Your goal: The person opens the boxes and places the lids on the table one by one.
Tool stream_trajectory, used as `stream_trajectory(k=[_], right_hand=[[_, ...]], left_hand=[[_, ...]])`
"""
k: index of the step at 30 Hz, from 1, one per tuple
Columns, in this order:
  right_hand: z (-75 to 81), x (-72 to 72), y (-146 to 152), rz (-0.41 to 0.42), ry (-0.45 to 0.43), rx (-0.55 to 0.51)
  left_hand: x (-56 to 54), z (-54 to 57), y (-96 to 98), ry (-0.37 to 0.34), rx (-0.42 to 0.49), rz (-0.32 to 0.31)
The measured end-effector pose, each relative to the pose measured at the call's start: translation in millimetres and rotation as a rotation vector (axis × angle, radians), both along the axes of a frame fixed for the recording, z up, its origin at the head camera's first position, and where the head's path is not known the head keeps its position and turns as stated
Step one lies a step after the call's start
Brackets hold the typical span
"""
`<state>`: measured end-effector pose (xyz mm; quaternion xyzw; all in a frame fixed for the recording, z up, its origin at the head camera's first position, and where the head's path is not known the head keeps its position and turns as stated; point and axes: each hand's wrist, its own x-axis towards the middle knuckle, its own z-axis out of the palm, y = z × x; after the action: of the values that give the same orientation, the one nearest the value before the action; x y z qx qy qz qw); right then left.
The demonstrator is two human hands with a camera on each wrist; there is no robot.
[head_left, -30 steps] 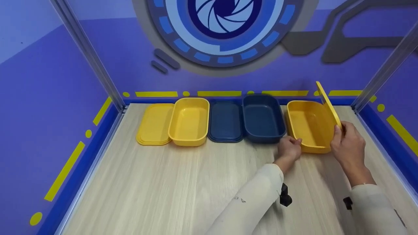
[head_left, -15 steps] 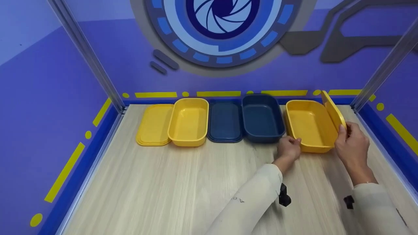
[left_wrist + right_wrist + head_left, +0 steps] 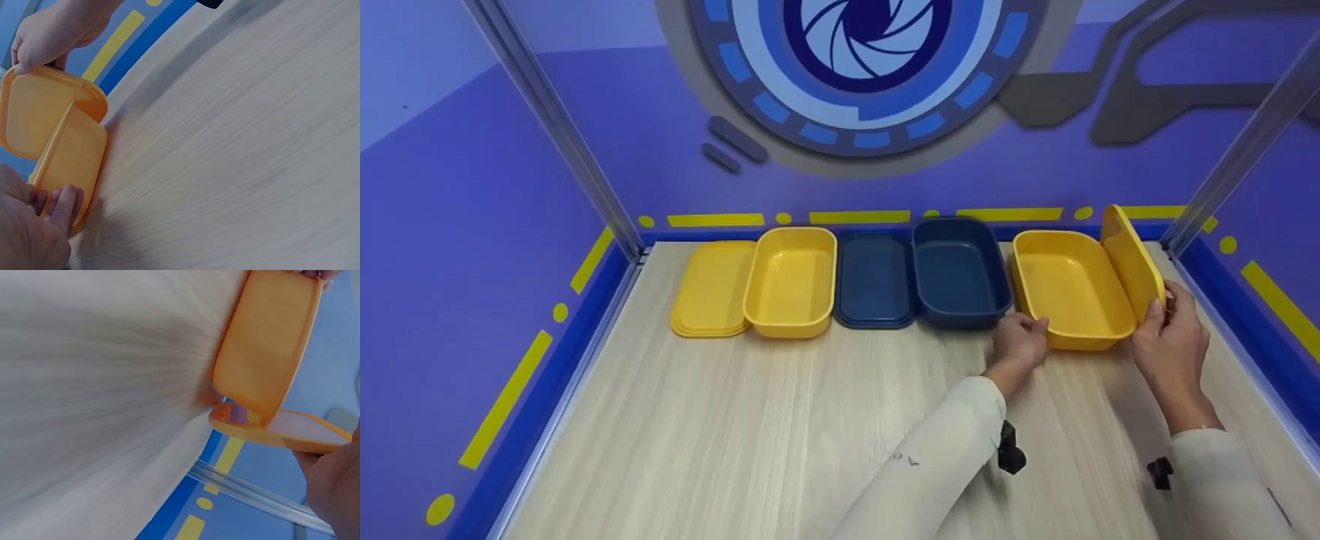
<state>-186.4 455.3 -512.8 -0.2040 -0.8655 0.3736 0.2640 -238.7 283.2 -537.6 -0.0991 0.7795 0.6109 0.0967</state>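
At the right end of the row stands an uncovered yellow food container (image 3: 1076, 292). My left hand (image 3: 1020, 341) holds its near left corner; in the left wrist view, the fingers (image 3: 63, 205) lie against the outer wall, right at the rim. My right hand (image 3: 1171, 337) grips the near edge of a yellow lid (image 3: 1136, 259), thumb on the side facing the container. The lid stands on edge, leaning outward along the container's right side. In the right wrist view, the lid (image 3: 281, 439) meets the container's (image 3: 264, 343) lower corner.
Left of the held container are a dark blue container (image 3: 964, 274), a dark blue lid (image 3: 875, 281), another yellow container (image 3: 791, 281) and its flat yellow lid (image 3: 714, 289). They line the back of the wooden table (image 3: 750, 435). Blue printed panels (image 3: 1252, 195) wall in the back and sides.
My right hand has moved right with the lid, which has come down beside the container and tilted outward, showing more of its inner face. My left hand keeps its place at the container's corner.
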Motion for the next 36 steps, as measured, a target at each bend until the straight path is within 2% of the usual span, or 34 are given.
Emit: stream_trajectory(k=[5, 10, 18, 27, 32, 36], right_hand=[[-3.9, 2.7, 3, -0.009, -0.021, -0.017], [-2.4, 4.0, 5, -0.024, -0.04, 0.001], [-4.7, 5.0, 10, -0.129, 0.058, 0.086], [-1.8, 1.4, 21, -0.226, 0.083, 0.079], [-0.1, -0.4, 30, -0.276, 0.087, 0.041], [0.1, 0.5, 38, -0.314, 0.008, -0.077]], left_hand=[[1.1, 1.6, -2.2, 0.017, 0.022, -0.006], [1.7, 2.6, -1.7, -0.029, 0.061, -0.003], [-0.2, -0.5, -0.3, -0.063, 0.079, -0.012], [-2.4, 2.3, -5.0, -0.032, 0.004, -0.022], [-1.5, 2.0, -4.5, -0.024, 0.015, -0.009], [-2.8, -2.6, -5.5, 0.03, 0.003, -0.015]])
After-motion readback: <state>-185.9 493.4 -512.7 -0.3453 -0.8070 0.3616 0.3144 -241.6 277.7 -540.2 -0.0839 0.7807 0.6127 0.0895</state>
